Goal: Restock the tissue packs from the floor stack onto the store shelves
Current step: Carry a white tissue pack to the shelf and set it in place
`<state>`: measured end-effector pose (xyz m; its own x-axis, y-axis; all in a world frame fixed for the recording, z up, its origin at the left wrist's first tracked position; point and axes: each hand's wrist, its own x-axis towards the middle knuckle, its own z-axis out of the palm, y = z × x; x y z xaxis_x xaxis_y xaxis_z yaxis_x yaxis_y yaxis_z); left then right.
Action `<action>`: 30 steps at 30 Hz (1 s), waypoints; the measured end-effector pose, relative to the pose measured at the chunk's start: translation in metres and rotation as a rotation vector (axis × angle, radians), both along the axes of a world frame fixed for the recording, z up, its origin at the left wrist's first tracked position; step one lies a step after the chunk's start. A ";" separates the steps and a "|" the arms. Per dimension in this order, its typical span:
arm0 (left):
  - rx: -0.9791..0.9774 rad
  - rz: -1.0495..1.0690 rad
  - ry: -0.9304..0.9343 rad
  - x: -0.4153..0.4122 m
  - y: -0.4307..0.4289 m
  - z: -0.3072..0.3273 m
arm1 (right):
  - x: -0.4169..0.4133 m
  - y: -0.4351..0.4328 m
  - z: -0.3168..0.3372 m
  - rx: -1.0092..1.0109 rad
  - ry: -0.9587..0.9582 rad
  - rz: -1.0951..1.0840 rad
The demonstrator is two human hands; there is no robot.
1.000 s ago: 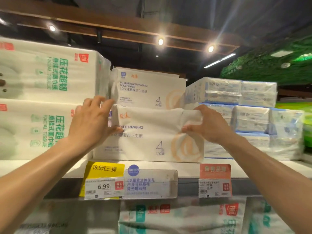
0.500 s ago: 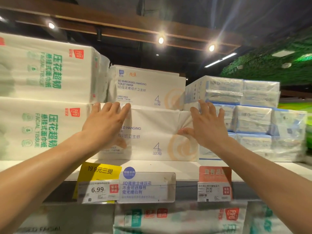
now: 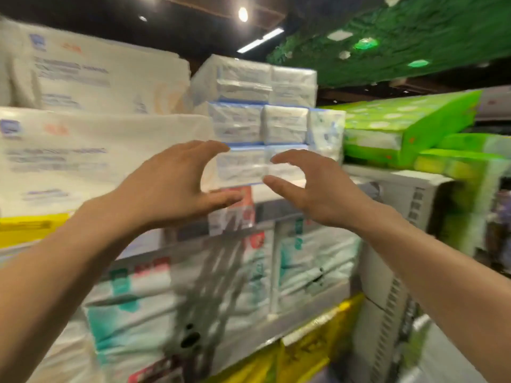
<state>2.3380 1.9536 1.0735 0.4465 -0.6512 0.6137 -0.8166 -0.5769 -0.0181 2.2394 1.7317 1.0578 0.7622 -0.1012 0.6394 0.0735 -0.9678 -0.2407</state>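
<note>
Both bare forearms rose from the bottom corners. The left hand [image 3: 171,186] had its fingers arched over and its thumb stretched out beneath, a wide C with nothing in it. Just beside it, the right hand [image 3: 312,189] made the mirror shape, fingers curved and thumb pointing inward, gripping nothing either. The two thumbs were near each other but apart.

Behind the hands ran the shelf edge [image 3: 272,192], with a red price tag [image 3: 243,203] partly hidden by the left thumb and a yellow tag [image 3: 30,228] far off to the left. Under that edge sat teal-printed packs [image 3: 312,258], and lower again some yellow packs [image 3: 304,349], all badly smeared by blur.

Up on the shelf stood the goods. The white tissue packs [image 3: 83,161] were stacked two high on the left (their print too blurred to read). Right against them were the blue-trimmed packs [image 3: 240,125] in clear wrap, three layers tall, directly behind the open gap between the hands. Whether any fingertip touched that wrap, I couldn't tell. Further right lay bright green packs [image 3: 401,125], tilted. Farthest back were a round ceiling lamp [image 3: 242,14] and green foliage [image 3: 401,31] overhead.
</note>
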 end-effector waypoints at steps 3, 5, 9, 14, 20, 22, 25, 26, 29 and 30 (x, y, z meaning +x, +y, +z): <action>0.028 -0.155 0.020 -0.033 -0.067 -0.021 | -0.056 -0.039 -0.032 0.018 0.031 -0.156; 0.057 -0.262 0.057 -0.063 -0.115 -0.035 | -0.101 -0.071 -0.055 0.079 0.064 -0.243; 0.131 -0.485 0.120 -0.140 -0.206 -0.075 | -0.214 -0.135 -0.107 0.238 0.135 -0.410; 0.095 -0.635 0.264 -0.258 -0.325 -0.149 | -0.373 -0.203 -0.192 0.346 0.137 -0.691; 0.334 -0.831 0.452 -0.427 -0.456 -0.239 | -0.572 -0.272 -0.254 0.504 0.285 -0.938; 0.386 -0.875 0.498 -0.471 -0.494 -0.259 | -0.629 -0.292 -0.267 0.557 0.310 -1.017; 0.462 -0.949 0.537 -0.531 -0.549 -0.288 | -0.699 -0.329 -0.291 0.585 0.345 -1.135; 0.485 -0.983 0.541 -0.550 -0.568 -0.300 | -0.719 -0.342 -0.299 0.582 0.344 -1.183; 0.556 -1.065 0.550 -0.600 -0.634 -0.330 | -0.766 -0.382 -0.327 0.619 0.337 -1.315; 0.583 -1.083 0.549 -0.614 -0.659 -0.340 | -0.780 -0.395 -0.337 0.651 0.340 -1.347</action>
